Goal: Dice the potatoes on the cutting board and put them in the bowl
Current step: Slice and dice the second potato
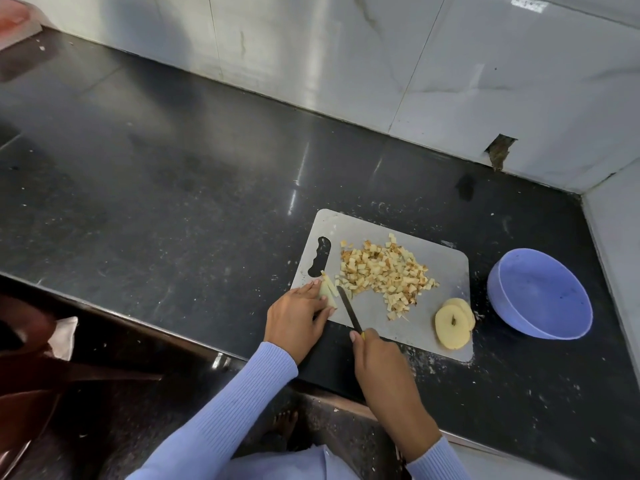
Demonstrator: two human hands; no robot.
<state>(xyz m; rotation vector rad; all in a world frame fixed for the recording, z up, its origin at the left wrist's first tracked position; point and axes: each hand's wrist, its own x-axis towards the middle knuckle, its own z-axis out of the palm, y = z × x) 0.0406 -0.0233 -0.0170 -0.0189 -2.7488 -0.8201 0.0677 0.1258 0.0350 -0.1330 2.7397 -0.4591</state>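
- The potato strips [328, 289] lie at the near left corner of the cutting board [443, 268], pinned under the fingertips of the left hand [297, 317], whose fingers are curled down onto them.
- They look pale, wet-cut and stiff; I judge them light and slippery, apt to skid or fan apart, so they are best held from above, close behind the cut line, with the fingertips tucked back.
- The right hand [379, 358] is clenched round the handle of the knife [349, 308]; the blade lies just right of the left hand's fingers, its tip beside the strips.
- Beyond the blade, ahead of both hands, sits the heap of diced potato [384, 271], small browning cubes, loose and easily scattered; scooping or sweeping would suit better than pinching.
- To the right of the right hand, at the board's near right corner, the potato slices [453, 329] overlap, still uncut; firm discs, likely slick on their faces.
- Further right, off the board on the dark counter [173, 202], stands the blue bowl [540, 296], with nothing in it that I can see.
- The knife handle is hidden in the fist, the edge's contact with the board cannot be told, and how many slices are stacked is unclear.
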